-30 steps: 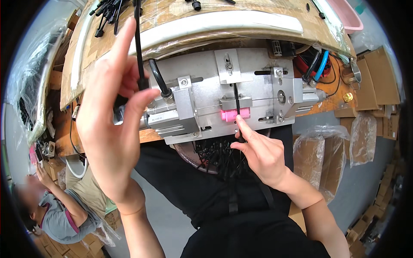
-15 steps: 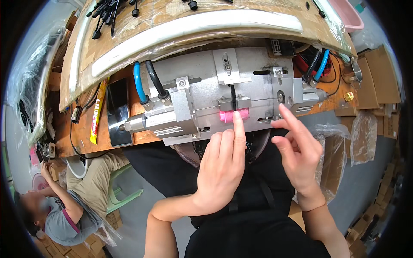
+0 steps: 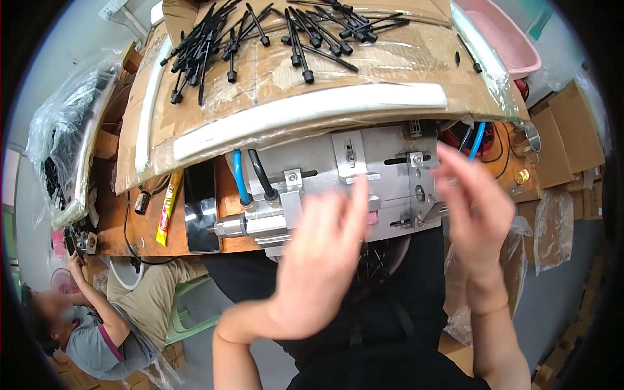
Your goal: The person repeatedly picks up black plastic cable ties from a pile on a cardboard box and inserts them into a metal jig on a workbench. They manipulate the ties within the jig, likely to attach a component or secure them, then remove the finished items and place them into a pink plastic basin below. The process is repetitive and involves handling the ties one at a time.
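Note:
Over the front of a silver metal fixture [image 3: 390, 140], my left hand [image 3: 318, 253] is smeared by motion. Its index finger stretches forward and nothing shows in its grasp. Past that finger, a sliver of a pink block [image 3: 372, 218] appears; the hand covers the rest. My right hand [image 3: 481, 208] is raised at the fixture's right end, also blurred, its fingers extended and apparently apart. A clamp block [image 3: 276, 224] on the left of the fixture is partly behind my left hand. No black rod can be made out in the fixture's middle.
Many black rods with thick heads [image 3: 208, 52] lie on a cardboard-covered shelf [image 3: 273, 78] with a white foam edge [image 3: 312, 117]. A blue hose [image 3: 241, 175], a phone [image 3: 202, 208] and a yellow packet [image 3: 169, 208] are at left. A seated person [image 3: 97, 331] works further left.
The view has tilted up, bringing more of the shelf and rods in. My left fingertip has left the pink block, and my right hand has shifted right. The black rod no longer shows.

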Motion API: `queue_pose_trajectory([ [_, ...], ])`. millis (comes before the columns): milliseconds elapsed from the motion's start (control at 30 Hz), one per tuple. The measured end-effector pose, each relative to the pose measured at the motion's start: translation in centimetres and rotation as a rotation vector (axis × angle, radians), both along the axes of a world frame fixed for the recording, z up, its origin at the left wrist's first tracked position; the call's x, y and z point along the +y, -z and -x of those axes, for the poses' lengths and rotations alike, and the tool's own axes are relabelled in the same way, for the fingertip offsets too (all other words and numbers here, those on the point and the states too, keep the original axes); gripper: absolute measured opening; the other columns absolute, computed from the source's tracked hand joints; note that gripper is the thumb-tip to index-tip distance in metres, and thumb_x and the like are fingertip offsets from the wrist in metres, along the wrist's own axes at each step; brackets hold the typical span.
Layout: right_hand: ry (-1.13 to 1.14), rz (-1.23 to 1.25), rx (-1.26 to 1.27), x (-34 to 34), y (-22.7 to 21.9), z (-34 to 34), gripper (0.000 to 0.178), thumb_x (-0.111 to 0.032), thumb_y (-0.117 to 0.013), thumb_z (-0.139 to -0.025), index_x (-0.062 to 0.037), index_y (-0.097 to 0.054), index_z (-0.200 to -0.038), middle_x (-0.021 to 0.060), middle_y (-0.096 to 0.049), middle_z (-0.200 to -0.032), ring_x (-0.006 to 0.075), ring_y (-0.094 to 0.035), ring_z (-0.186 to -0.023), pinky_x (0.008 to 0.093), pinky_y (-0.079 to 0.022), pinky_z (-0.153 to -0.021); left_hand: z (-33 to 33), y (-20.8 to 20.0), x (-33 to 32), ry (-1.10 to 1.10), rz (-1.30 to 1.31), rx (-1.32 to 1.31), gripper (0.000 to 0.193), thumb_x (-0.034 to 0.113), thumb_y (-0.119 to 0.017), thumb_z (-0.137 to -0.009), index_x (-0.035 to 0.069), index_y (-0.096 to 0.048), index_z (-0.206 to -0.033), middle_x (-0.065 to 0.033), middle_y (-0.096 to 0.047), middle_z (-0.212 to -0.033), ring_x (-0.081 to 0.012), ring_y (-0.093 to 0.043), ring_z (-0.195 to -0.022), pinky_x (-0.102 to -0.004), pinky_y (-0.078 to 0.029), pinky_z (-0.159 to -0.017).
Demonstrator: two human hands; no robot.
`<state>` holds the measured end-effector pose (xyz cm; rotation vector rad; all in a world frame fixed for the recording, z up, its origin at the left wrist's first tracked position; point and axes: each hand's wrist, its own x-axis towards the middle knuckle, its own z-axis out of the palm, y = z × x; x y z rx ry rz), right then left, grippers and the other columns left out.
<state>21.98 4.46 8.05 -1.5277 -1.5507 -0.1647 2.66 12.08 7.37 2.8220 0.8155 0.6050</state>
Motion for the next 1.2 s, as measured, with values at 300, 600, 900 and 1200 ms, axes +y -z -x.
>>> queue_pose_trajectory([
  [300,-0.219,0.228,-0.647,18.8,-6.4,-7.6,0.016,-0.015,-0.069,-0.085,-0.0044,-0.069,-0.097,0.0085,-0.07,-0.082,0.0167,-0.064,-0.071,0.032,-0.05,-0.066,-3.7,-5.7,15.2,0.164,-0.047,-0.122,0.013,0.006,-0.068,-0.082,-0.001,-0.064,-0.092,-0.0131,-0.06,-0.079,-0.0269,-0.06,-0.074,-0.0354,-0.048,-0.071],
  [600,-0.573,0.093,0.524,17.1,-9.8,-9.8,0.032,-0.025,-0.067,-0.092,0.0003,-0.062,-0.111,0.0156,-0.069,-0.099,0.0158,-0.067,-0.079,0.0212,-0.056,-0.064,0.9,-4.1,9.0,-0.001,-0.087,-0.286,0.017,-0.005,-0.067,-0.078,0.0,-0.063,-0.093,-0.009,-0.06,-0.085,-0.0185,-0.058,-0.076,-0.0291,-0.046,-0.069],
  [900,-0.551,-0.007,0.631,7.3,-8.4,-8.1,0.028,-0.019,-0.065,-0.092,0.0006,-0.061,-0.111,0.016,-0.069,-0.101,0.0187,-0.067,-0.086,0.0238,-0.054,-0.071,1.1,5.7,-5.6,-0.058,0.014,0.01,0.065,-0.006,-0.061,-0.073,-0.009,-0.046,-0.136,-0.0091,-0.049,-0.091,-0.0204,-0.051,-0.08,-0.0301,-0.047,-0.077],
  [1200,-0.232,-0.121,0.506,-0.7,-5.5,-5.5,0.027,-0.003,-0.062,-0.09,0.0011,-0.057,-0.116,0.0141,-0.067,-0.104,0.0166,-0.063,-0.084,0.0291,-0.05,-0.075,-0.7,5.4,-4.8,-0.037,-0.044,0.096,0.07,-0.002,-0.06,-0.074,-0.013,-0.038,-0.139,-0.0078,-0.049,-0.092,-0.0193,-0.05,-0.084,-0.0263,-0.046,-0.079],
])
